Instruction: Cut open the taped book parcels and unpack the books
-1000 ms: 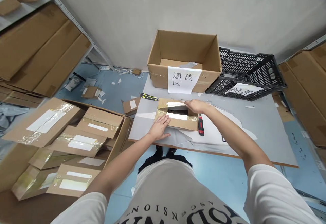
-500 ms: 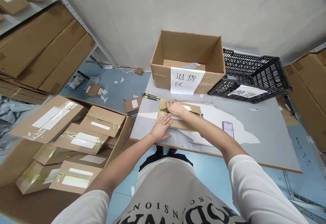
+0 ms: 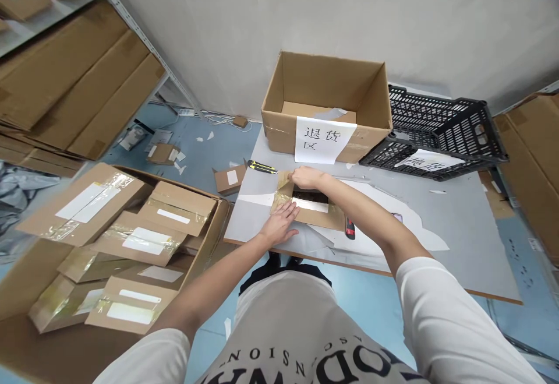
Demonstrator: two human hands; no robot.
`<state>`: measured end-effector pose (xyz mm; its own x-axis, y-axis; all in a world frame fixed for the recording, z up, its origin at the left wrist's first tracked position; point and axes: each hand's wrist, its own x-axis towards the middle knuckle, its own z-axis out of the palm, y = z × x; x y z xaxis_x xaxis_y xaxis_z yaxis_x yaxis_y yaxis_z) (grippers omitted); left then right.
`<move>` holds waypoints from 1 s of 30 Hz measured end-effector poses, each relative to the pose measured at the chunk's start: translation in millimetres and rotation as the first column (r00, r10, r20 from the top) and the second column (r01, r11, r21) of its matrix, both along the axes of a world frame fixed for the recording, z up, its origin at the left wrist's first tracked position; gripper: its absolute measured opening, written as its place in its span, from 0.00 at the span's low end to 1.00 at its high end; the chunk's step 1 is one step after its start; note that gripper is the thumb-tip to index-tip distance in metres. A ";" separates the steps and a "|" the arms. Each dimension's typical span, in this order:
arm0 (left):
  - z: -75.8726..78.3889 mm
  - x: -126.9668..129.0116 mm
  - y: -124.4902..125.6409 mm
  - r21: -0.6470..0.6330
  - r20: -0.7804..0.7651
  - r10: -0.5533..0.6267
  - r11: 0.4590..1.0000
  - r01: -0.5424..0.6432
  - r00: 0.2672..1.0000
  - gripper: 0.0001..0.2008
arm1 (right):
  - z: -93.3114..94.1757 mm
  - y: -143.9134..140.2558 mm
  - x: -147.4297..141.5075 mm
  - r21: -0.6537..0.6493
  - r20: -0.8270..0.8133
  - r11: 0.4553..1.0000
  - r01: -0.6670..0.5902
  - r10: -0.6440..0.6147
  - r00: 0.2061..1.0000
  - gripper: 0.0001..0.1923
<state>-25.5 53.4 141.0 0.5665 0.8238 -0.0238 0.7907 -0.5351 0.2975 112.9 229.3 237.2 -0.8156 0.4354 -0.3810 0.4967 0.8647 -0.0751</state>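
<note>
Parcel [image 3: 321, 216] is lying on the table's [image 3: 454, 226] near edge. You are pressing your left hand [image 3: 282, 224], fingers spread, flat on it to steady it while your right hand [image 3: 307, 177] is pinching its far flap.

A plain pale wall [image 3: 305, 5] is running behind a grey table [image 3: 458, 221]; a blue floor [image 3: 196, 145] is showing scattered scraps, and metal shelving [image 3: 131, 28] is standing at left.
</note>
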 end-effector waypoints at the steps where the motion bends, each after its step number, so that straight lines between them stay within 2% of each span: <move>1: -0.5 0.0 -0.9 0.015 -0.002 0.007 1.000 -0.007 1.000 0.35 | 4.4 4.4 3.5 -0.007 -0.031 0.999 0.052 -0.053 0.998 0.15; 4: -2.4 0.3 0.8 0.055 -0.023 0.031 0.998 -0.029 0.999 0.29 | 12.1 18.6 13.8 -0.046 -0.090 0.988 0.147 -0.151 0.984 0.17; 8: -3.4 2.2 9.4 0.081 -0.060 0.042 0.996 -0.037 0.997 0.25 | 6.0 30.4 37.6 -0.009 -0.067 0.948 0.318 -0.318 0.946 0.19; 13: -3.8 4.8 12.9 0.097 -0.068 0.072 0.993 -0.065 0.995 0.23 | -25.5 21.9 98.3 0.101 -0.172 0.812 0.575 -0.555 0.814 0.28; 16: -3.5 5.9 13.2 0.070 -0.057 0.059 0.996 -0.055 0.997 0.23 | -52.2 13.0 123.6 0.036 -0.204 0.711 0.702 -0.682 0.702 0.29; 18: -1.5 6.2 13.7 0.036 -0.052 0.047 0.998 -0.045 0.998 0.23 | -67.4 10.3 128.8 -0.057 -0.161 0.671 0.739 -0.737 0.656 0.29; 20: 3.0 5.0 14.6 0.003 -0.038 0.041 0.999 -0.041 0.998 0.24 | -76.0 9.5 128.4 -0.121 -0.118 0.656 0.745 -0.755 0.645 0.29; 23: 14.2 -4.4 19.9 -0.022 0.005 0.036 0.999 -0.036 0.999 0.30 | -73.0 4.8 126.8 -0.072 -0.165 0.622 0.780 -0.778 0.606 0.31; 25: 23.1 -18.3 28.3 -0.023 0.017 0.048 0.999 -0.048 0.999 0.39 | -62.4 -5.2 127.5 0.023 -0.252 0.621 0.783 -0.755 0.606 0.33; 27: 30.7 -37.0 41.8 -0.034 -0.003 0.070 0.997 -0.070 0.998 0.50 | -49.9 -21.4 128.2 0.132 -0.338 0.662 0.737 -0.669 0.662 0.35; 28: 33.7 -47.0 50.1 -0.051 -0.023 0.071 0.996 -0.072 0.997 0.55 | -44.5 -30.9 127.6 0.171 -0.368 0.700 0.693 -0.608 0.704 0.35; 30: 37.5 -64.7 68.9 -0.107 -0.060 0.011 0.994 -0.017 0.998 0.62 | -37.8 -50.1 123.4 0.175 -0.379 0.820 0.546 -0.455 0.805 0.34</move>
<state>-90.3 122.3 178.5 0.5497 0.8226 -0.1457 0.8159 -0.4912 0.3048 236.3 179.2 199.3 -0.5074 0.8608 0.0393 0.8546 0.5085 -0.1053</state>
